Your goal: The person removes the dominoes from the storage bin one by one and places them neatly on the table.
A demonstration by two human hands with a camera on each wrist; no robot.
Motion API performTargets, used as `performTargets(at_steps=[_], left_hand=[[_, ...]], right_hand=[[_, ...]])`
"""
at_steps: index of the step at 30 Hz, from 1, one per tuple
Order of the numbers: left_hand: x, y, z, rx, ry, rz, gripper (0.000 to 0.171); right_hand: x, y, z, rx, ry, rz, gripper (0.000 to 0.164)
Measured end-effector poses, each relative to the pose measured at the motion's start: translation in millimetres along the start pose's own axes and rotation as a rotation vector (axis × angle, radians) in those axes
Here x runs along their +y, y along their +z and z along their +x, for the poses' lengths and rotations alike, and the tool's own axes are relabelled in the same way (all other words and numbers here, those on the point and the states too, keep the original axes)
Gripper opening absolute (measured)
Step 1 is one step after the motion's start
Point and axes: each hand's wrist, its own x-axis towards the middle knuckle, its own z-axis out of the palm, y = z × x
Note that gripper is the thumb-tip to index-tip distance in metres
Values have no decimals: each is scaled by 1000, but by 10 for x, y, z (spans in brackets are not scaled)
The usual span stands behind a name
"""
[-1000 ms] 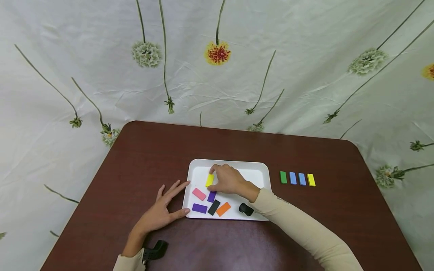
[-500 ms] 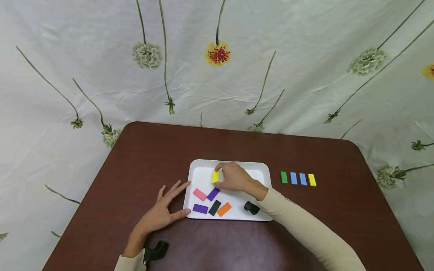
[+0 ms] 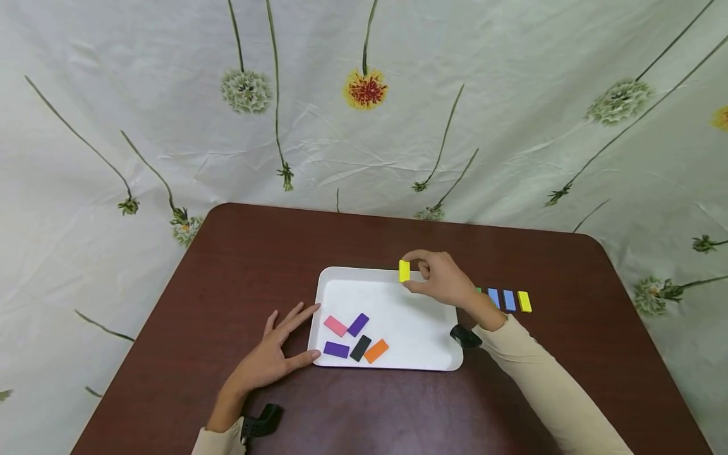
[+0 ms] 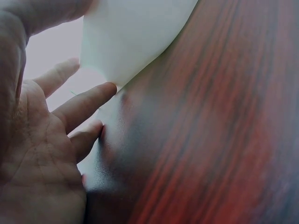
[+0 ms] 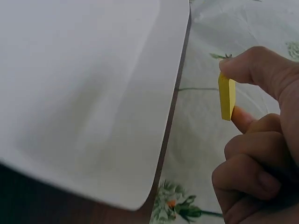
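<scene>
Between the thumb and index finger of my right hand (image 3: 446,278) a yellow block (image 3: 404,271) is pinched by its two ends, raised over the far edge of the white tray (image 3: 415,344). The right wrist view shows the same yellow block (image 5: 227,98) on edge, the other fingers curled. My left hand (image 3: 273,354) is spread with straight fingers at the tray's left rim, thumb and a fingertip touching it. In the tray lie a pink block (image 3: 335,326), two purple blocks, one upper (image 3: 358,325) and one lower (image 3: 336,349), a black block (image 3: 361,348) and an orange block (image 3: 376,351).
Right of the tray stands a row of blocks: a green one mostly hidden by my right arm, two blue blocks (image 3: 509,301) and a yellow one (image 3: 524,302). The brown table (image 3: 364,411) ends at a flowered cloth (image 3: 483,126) behind.
My right hand has lifted the yellow block from the tray's upper left part and carried it right and toward the far rim. The left hand has stayed in place.
</scene>
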Motion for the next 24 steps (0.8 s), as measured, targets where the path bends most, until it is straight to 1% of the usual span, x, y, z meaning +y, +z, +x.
performTargets(at_steps=[2, 5, 9, 14, 19, 21, 24], left_hand=[[8, 3, 6, -3, -4, 0, 82], [22, 5, 11, -6, -9, 0, 82], [33, 3, 16, -7, -16, -2, 81], [24, 6, 15, -4, -2, -14, 79], [6, 8, 12, 3, 11, -21, 79], [2, 7, 13, 5, 8, -24, 78], [3, 2, 16, 7, 6, -30, 77]], right_hand=[[104, -127, -90, 7, -5, 13, 45], [271, -300, -255, 5, 10, 27, 44], [536, -496, -523, 22, 57, 20, 43], [883, -725, -907, 62, 124, -57, 42], [1167, -925, -1276, 69, 206, -117, 41], [1268, -986, -1387, 63, 209, -122, 42], [1402, -1048, -1503, 55, 182, -138, 42]])
